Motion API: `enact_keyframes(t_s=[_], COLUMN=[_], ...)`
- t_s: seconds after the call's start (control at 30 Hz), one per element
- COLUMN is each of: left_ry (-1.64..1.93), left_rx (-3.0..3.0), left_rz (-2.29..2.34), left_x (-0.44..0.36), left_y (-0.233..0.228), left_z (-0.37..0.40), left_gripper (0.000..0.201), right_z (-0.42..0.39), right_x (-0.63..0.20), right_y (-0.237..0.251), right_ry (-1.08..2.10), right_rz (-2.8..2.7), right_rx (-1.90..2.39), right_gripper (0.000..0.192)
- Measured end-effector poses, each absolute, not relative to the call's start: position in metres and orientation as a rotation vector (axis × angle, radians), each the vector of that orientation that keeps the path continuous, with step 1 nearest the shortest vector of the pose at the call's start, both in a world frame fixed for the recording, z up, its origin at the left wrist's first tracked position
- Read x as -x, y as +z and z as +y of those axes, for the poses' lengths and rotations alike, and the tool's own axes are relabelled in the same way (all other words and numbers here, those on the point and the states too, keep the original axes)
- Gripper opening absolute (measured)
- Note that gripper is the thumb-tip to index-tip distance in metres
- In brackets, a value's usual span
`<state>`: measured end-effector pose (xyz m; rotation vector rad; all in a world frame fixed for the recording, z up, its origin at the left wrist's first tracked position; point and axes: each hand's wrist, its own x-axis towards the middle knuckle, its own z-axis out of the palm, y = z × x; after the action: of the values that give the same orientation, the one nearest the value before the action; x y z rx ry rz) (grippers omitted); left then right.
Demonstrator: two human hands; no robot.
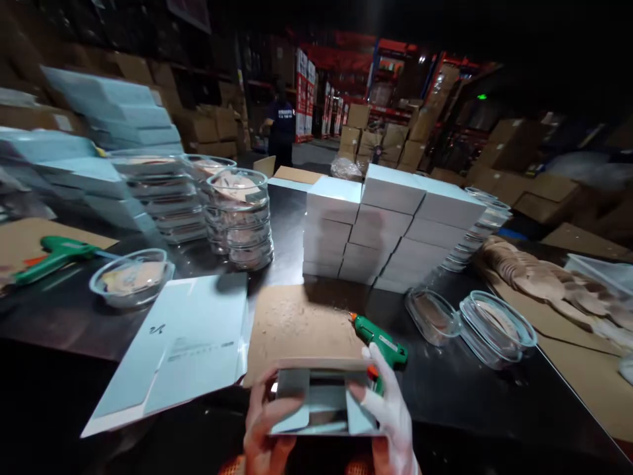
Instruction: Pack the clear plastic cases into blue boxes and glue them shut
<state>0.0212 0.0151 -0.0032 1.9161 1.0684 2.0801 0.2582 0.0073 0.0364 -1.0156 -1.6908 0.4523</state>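
Warehouse racking and stacked cartons are filling the dim background beyond our dark surface [475, 389]. At its near edge we are gripping a small pale blue box [324, 399], end flaps facing us: the left hand [264, 429] is clasping its left side, the right hand [390, 412] its right, probably to steady the flaps. Just behind the right hand a green glue gun [380, 338] is lying beside a brown cardboard mat [297, 326]. Left of it a flat unfolded box blank [182, 346] is lying. Farther back, finished white boxes [386, 227] and clear lidded dishes [240, 218] are standing in stacks.
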Motion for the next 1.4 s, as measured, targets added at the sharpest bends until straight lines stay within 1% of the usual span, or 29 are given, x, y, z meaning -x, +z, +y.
enact_keyframes(t_s=[0.07, 0.13, 0.17, 0.2, 0.23, 0.27, 0.3, 0.33, 0.37, 0.4, 0.43, 0.5, 0.53, 0.57, 0.63, 0.67, 0.7, 0.77, 0.8, 0.87, 0.9, 0.97, 1.0, 1.07, 1.17, 1.23, 1.27, 1.33, 1.4], left_ry=[2.113, 2.101, 2.076, 2.038, 2.003, 1.976, 1.966, 1.970, 1.993, 2.018, 2.033, 1.999, 1.959, 1.928, 1.900, 1.895, 1.895, 1.899, 1.897, 1.889, 1.880, 1.878, 1.886, 1.895, 1.834, 1.739, 1.684, 1.592, 1.537], left_rx=[-1.897, -1.887, -1.870, -1.832, -1.768, -1.677, -1.574, -1.483, -1.431, -1.442, -1.523, -1.820, -1.963, -2.070, -2.161, -2.173, -2.180, -2.188, -2.183, -2.158, -2.131, -2.072, -2.044, -1.990, -1.802, -1.605, -1.511, -1.354, -1.226], left_rz=[1.103, 1.108, 1.124, 1.159, 1.203, 1.242, 1.270, 1.275, 1.251, 1.212, 1.171, 1.088, 1.051, 1.027, 1.014, 1.021, 1.035, 1.054, 1.051, 1.020, 1.002, 0.946, 0.932, 0.957, 1.177, 1.335, 1.398, 1.481, 1.529], left_x=[-0.025, -0.029, -0.031, -0.034, -0.036, -0.039, -0.041, -0.042, -0.042, -0.040, -0.036, -0.024, -0.017, -0.010, 0.000, 0.003, 0.004, 0.001, -0.002, -0.010, -0.015, -0.023, -0.025, -0.025, -0.011, 0.002, 0.008, 0.015, 0.015], left_y=[-0.006, -0.007, -0.006, -0.005, -0.004, -0.003, -0.002, -0.002, -0.002, -0.003, -0.003, -0.003, -0.003, -0.001, 0.002, 0.004, 0.005, 0.008, 0.008, 0.010, 0.010, 0.010, 0.010, 0.006, -0.006, -0.014, -0.017, -0.019, -0.015], left_z=[0.012, 0.009, 0.008, 0.006, 0.005, 0.005, 0.004, 0.005, 0.006, 0.007, 0.010, 0.017, 0.021, 0.025, 0.032, 0.035, 0.037, 0.040, 0.040, 0.040, 0.039, 0.036, 0.033, 0.024, 0.005, -0.005, -0.008, -0.010, -0.009], left_gripper=[0.033, 0.035, 0.037, 0.038, 0.038, 0.036, 0.031, 0.030, 0.035, 0.039, 0.039, 0.041, 0.047, 0.052, 0.061, 0.066, 0.070, 0.073, 0.072, 0.059, 0.051, 0.038, 0.036, 0.039, 0.045, 0.047, 0.047, 0.047, 0.046], right_z=[0.002, 0.003, 0.005, 0.010, 0.014, 0.018, 0.022, 0.025, 0.028, 0.029, 0.030, 0.031, 0.030, 0.029, 0.022, 0.017, 0.011, 0.001, -0.003, -0.005, -0.002, 0.009, 0.016, 0.031, 0.045, 0.046, 0.044, 0.040, 0.035], right_x=[-0.251, -0.242, -0.237, -0.233, -0.228, -0.223, -0.219, -0.215, -0.212, -0.210, -0.210, -0.214, -0.219, -0.226, -0.246, -0.257, -0.269, -0.292, -0.300, -0.309, -0.308, -0.299, -0.295, -0.290, -0.299, -0.308, -0.311, -0.311, -0.302], right_y=[0.038, 0.042, 0.045, 0.047, 0.050, 0.052, 0.054, 0.055, 0.057, 0.058, 0.059, 0.061, 0.062, 0.061, 0.058, 0.055, 0.052, 0.046, 0.044, 0.046, 0.049, 0.056, 0.059, 0.060, 0.047, 0.033, 0.026, 0.015, 0.009], right_ry=[0.407, 0.491, 0.544, 0.598, 0.640, 0.680, 0.713, 0.736, 0.741, 0.740, 0.745, 0.780, 0.820, 0.866, 0.915, 0.903, 0.853, 0.646, 0.532, 0.393, 0.400, 0.538, 0.621, 0.740, 0.793, 0.917, 0.994, 1.054, 0.914], right_rz=[-1.667, -1.592, -1.524, -1.456, -1.373, -1.278, -1.174, -1.075, -0.995, -0.949, -0.946, -1.050, -1.133, -1.222, -1.354, -1.382, -1.385, -1.333, -1.301, -1.263, -1.271, -1.315, -1.343, -1.378, -1.248, -1.054, -0.950, -0.784, -0.714], right_rx=[0.934, 0.898, 0.910, 0.936, 0.972, 1.006, 1.030, 1.039, 1.038, 1.041, 1.059, 1.130, 1.164, 1.181, 1.163, 1.165, 1.209, 1.450, 1.627, 2.004, 2.171, 2.440, 2.529, 2.613, 2.489, 2.182, 1.995, 1.695, 1.590], right_gripper=[0.058, 0.064, 0.064, 0.058, 0.049, 0.038, 0.034, 0.040, 0.048, 0.051, 0.048, 0.032, 0.031, 0.038, 0.063, 0.073, 0.077, 0.076, 0.073, 0.071, 0.072, 0.069, 0.065, 0.056, 0.040, 0.036, 0.037, 0.046, 0.059])
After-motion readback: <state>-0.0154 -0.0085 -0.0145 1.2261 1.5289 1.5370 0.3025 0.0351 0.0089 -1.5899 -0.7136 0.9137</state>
